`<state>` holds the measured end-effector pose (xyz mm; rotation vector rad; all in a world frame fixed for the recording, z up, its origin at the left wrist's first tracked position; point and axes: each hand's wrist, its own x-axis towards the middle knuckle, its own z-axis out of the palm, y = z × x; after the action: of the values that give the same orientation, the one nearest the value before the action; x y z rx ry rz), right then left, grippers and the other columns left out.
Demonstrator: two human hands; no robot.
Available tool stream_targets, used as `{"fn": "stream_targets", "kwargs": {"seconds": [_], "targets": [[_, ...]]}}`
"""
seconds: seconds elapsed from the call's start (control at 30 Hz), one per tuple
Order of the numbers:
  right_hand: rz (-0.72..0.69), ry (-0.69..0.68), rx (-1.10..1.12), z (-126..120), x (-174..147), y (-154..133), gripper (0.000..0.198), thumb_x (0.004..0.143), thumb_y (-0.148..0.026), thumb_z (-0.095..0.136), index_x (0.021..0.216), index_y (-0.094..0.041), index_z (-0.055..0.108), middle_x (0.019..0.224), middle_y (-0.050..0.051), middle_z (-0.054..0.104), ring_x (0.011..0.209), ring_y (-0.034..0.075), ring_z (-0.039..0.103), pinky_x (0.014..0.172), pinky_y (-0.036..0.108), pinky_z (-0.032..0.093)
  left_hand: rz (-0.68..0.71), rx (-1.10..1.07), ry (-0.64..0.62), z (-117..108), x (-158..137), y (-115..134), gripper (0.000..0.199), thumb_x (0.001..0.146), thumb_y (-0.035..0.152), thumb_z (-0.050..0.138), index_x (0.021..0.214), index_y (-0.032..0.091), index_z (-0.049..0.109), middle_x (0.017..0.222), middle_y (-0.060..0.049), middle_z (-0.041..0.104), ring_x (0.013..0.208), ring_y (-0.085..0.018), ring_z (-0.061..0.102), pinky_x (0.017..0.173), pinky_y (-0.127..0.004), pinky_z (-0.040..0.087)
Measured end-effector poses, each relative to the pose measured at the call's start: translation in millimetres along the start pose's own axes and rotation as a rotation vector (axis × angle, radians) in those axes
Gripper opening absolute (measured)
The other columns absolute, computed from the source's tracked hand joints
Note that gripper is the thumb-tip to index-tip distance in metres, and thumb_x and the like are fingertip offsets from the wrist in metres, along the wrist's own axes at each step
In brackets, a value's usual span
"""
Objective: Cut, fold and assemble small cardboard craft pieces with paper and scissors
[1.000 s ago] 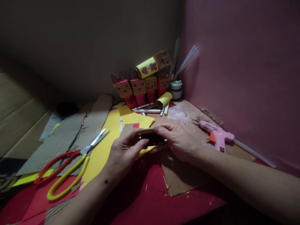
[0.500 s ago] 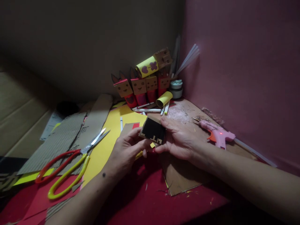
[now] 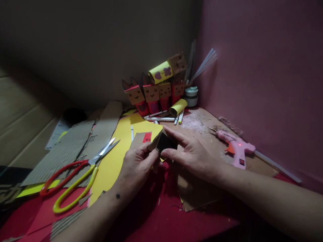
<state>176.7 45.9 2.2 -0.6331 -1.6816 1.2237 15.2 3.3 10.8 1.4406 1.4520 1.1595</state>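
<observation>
Between my hands is a small folded piece of cardboard [image 3: 165,143], brown with a black printed face, held above the red table top. My left hand [image 3: 141,160] pinches its left side between thumb and fingers. My right hand [image 3: 185,149] wraps its far and right sides, the thumb lying across the black face. A bit of yellow paper [image 3: 163,160] shows just below the cardboard; how it is joined cannot be made out. Beneath my right hand lies a flat brown cardboard sheet [image 3: 194,193].
Large red-and-yellow-handled scissors [image 3: 94,161] lie at left on yellow paper [image 3: 111,168] and corrugated cardboard [image 3: 60,148]. A pink glue gun [image 3: 236,144] rests at right. Behind stand several box-headed paper figures [image 3: 151,94], a yellow tube [image 3: 178,107], markers [image 3: 161,119] and a lidded jar [image 3: 191,95].
The cardboard has been turned, so its folded edge now faces me and less of the black face shows. My right thumb has moved up from below onto that face.
</observation>
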Motion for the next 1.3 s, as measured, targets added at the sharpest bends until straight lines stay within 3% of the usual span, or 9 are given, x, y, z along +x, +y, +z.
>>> {"fn": "stream_targets", "kwargs": {"seconds": [0.17,0.3,0.4,0.53,0.63,0.73,0.9,1.03,1.3], "targets": [[-0.048,-0.100,-0.233,0.2,-5.6,3.0,0.045,0.075,-0.028,0.074,0.119,-0.026,0.063,0.113,0.005,0.065,0.110,0.027,0.059,0.091,0.039,0.050,0.102,0.199,0.083,0.1,-2.6,-2.7,0.018,0.078,0.028,0.060,0.078,0.018,0.074,0.056,0.002,0.065,0.052,-0.014,0.057,0.052,-0.023,0.044],[-0.063,-0.139,-0.305,1.5,-11.3,-0.2,0.051,0.080,-0.026,0.065,0.130,-0.023,0.056,0.108,0.006,0.068,0.098,0.025,0.064,0.084,0.038,0.053,0.187,0.315,0.161,-0.8,-4.5,-8.4,0.022,0.079,0.032,0.061,0.086,0.018,0.076,0.062,0.002,0.067,0.057,-0.014,0.058,0.055,-0.022,0.043],[-0.033,-0.183,-0.235,0.1,-14.3,-1.3,0.055,0.085,-0.024,0.052,0.139,-0.018,0.048,0.115,0.009,0.067,0.111,0.027,0.060,0.091,0.042,0.051,0.190,0.336,0.176,-1.2,-5.7,-10.1,0.025,0.082,0.036,0.060,0.090,0.019,0.076,0.064,0.001,0.069,0.057,-0.014,0.059,0.054,-0.022,0.044],[-0.035,-0.175,-0.077,-2.9,-15.5,5.4,0.046,0.090,-0.023,0.044,0.136,-0.020,0.053,0.135,0.006,0.057,0.127,0.024,0.050,0.109,0.043,0.036,0.182,0.271,0.180,-1.0,-4.4,-8.4,0.024,0.080,0.034,0.063,0.092,0.018,0.076,0.073,-0.002,0.073,0.062,-0.016,0.063,0.056,-0.024,0.047],[-0.012,-0.151,-0.060,-2.9,-15.9,9.3,0.035,0.095,-0.031,0.041,0.117,-0.023,0.067,0.110,0.004,0.070,0.106,0.021,0.063,0.100,0.039,0.046,0.179,0.183,0.188,-1.0,-1.5,-6.6,0.021,0.078,0.033,0.065,0.087,0.019,0.077,0.072,-0.003,0.073,0.064,-0.017,0.063,0.056,-0.024,0.048],[-0.008,-0.074,-0.141,-0.1,-15.4,6.2,0.032,0.096,-0.036,0.043,0.099,-0.025,0.073,0.096,0.002,0.072,0.093,0.020,0.066,0.093,0.037,0.050,0.152,0.104,0.186,-1.4,1.5,-6.0,0.018,0.076,0.033,0.067,0.080,0.018,0.078,0.069,-0.003,0.073,0.063,-0.017,0.064,0.056,-0.025,0.048],[-0.034,-0.067,-0.145,6.7,-12.3,-2.6,0.035,0.098,-0.031,0.038,0.116,-0.023,0.067,0.104,0.004,0.071,0.099,0.019,0.065,0.092,0.033,0.051,0.098,0.016,0.195,-1.0,3.5,-6.6,0.016,0.073,0.032,0.070,0.073,0.017,0.077,0.066,-0.003,0.072,0.064,-0.018,0.064,0.056,-0.026,0.049],[-0.075,-0.028,-0.176,9.2,-13.3,-1.0,0.037,0.099,-0.029,0.037,0.118,-0.019,0.067,0.104,0.005,0.072,0.098,0.018,0.066,0.089,0.030,0.052,0.062,-0.014,0.177,0.0,5.0,-8.8,0.017,0.072,0.032,0.070,0.075,0.017,0.078,0.064,-0.003,0.071,0.061,-0.018,0.063,0.051,-0.025,0.047],[-0.192,0.003,-0.354,14.1,-21.9,3.7,0.039,0.097,-0.018,0.038,0.130,-0.016,0.057,0.124,0.007,0.065,0.115,0.015,0.061,0.103,0.029,0.045,0.018,-0.084,0.124,1.8,6.4,-12.4,0.019,0.073,0.034,0.069,0.074,0.016,0.076,0.060,-0.002,0.068,0.054,-0.014,0.059,0.047,-0.023,0.042]]}}
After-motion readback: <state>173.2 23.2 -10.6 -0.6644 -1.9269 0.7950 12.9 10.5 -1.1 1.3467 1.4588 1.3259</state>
